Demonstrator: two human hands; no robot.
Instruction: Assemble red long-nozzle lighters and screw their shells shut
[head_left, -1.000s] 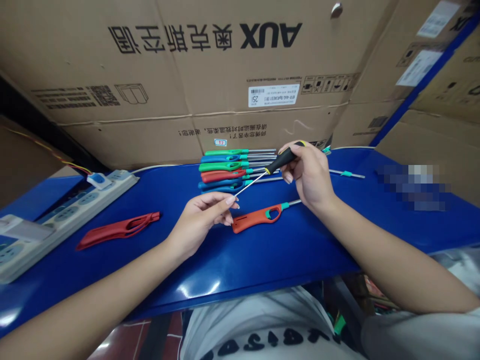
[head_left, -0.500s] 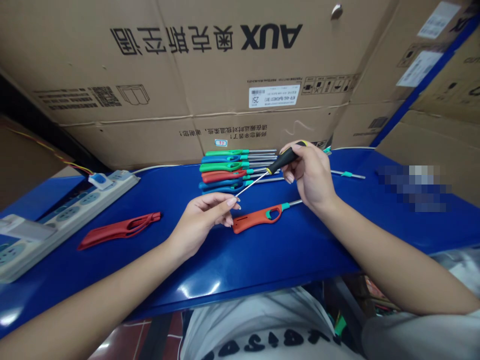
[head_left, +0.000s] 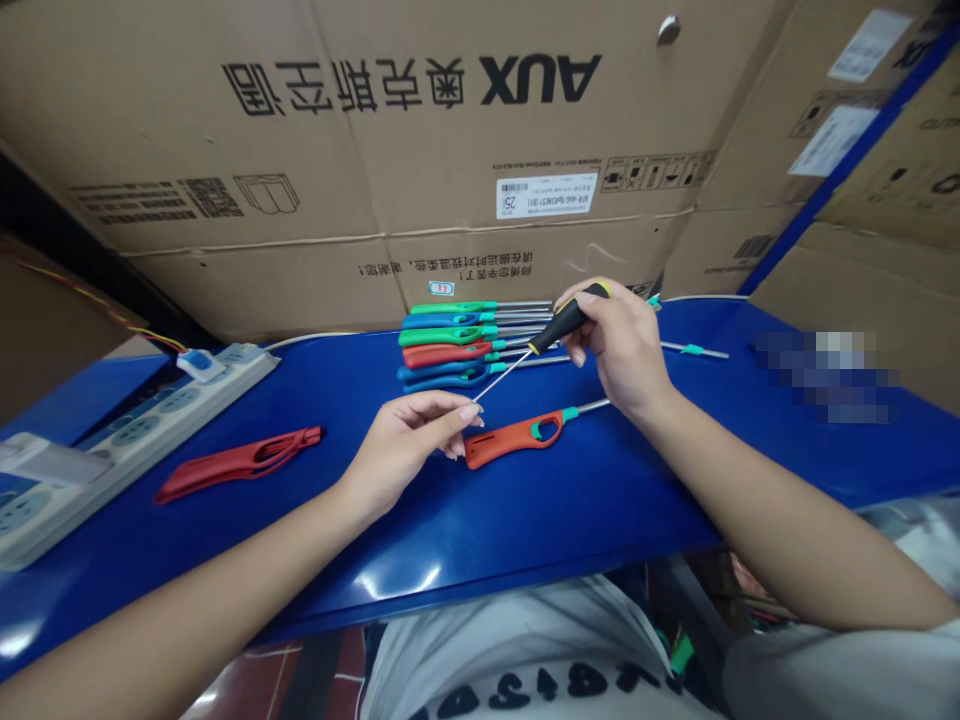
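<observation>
A screwdriver with a black and yellow handle slants down to the left between my hands. Its handle is gripped by my right hand. At the other end, my left hand is closed in a pinch around the tip of the thin shaft; anything small between those fingertips is hidden. Just right of my left fingers lies an orange gas lighter with a green trigger and a metal tube. To the left rests a red lighter casing, lying apart from both hands.
Behind my hands several green, blue and red lighters lie in a row. A metal tube with a green piece is at right. A white power strip runs along the left. A large cardboard box stands at the back of the blue table.
Both hands keep their hold on the screwdriver. Its handle has shifted very slightly to the left; the lighters stay where they were.
</observation>
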